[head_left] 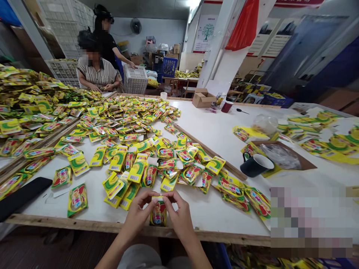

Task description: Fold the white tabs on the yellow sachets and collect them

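My left hand (138, 213) and my right hand (179, 216) both pinch the top edge of one small yellow-green packet (158, 213) with a red picture, held upright at the near edge of the white table (218, 130). Fingers of both hands are closed on it. Just beyond my hands lies a big loose spread of the same packets (134, 149), some face up, some showing barcodes.
A dark mug (255, 164) and a brown tray with clear plastic (283, 155) stand to the right. A black phone-like slab (24, 194) lies at far left. A cardboard box (202, 98) sits at the back. Two people work at the far left end beside a white crate (135, 79).
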Tool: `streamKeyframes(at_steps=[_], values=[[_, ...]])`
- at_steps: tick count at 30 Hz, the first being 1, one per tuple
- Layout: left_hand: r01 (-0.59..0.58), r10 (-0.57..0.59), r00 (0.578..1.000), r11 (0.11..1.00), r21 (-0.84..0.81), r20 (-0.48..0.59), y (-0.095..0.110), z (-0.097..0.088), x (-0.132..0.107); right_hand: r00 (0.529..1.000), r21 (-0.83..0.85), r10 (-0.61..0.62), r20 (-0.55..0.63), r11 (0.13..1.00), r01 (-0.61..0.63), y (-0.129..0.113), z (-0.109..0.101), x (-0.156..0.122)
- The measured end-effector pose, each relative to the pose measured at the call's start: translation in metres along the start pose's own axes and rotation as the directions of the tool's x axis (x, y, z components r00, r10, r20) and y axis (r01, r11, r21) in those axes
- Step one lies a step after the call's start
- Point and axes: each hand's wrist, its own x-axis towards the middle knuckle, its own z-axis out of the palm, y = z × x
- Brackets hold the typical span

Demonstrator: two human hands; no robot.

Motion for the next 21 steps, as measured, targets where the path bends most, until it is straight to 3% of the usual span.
streamKeyframes(at_steps=[9,17,21], values=[[-0.001,0.001,1.0,0.994,0.105,-0.006,0.01,0.0,0.008,1.0,-0.035,0.021,-0.024,0.999,-0.021,-0.001,0.002,0.002],[-0.034,0.028,0.998,0.996,0.084,0.061,0.009,-0.008,0.007,0.999,0.021,0.016,-0.036,1.0,-0.015,0.005,0.007,-0.011],[-0.101,0.091,0.993,0.986,0.135,0.077,0.008,-0.009,0.005,1.0,0.052,0.019,-0.017,0.998,-0.018,0.009,0.009,-0.019]])
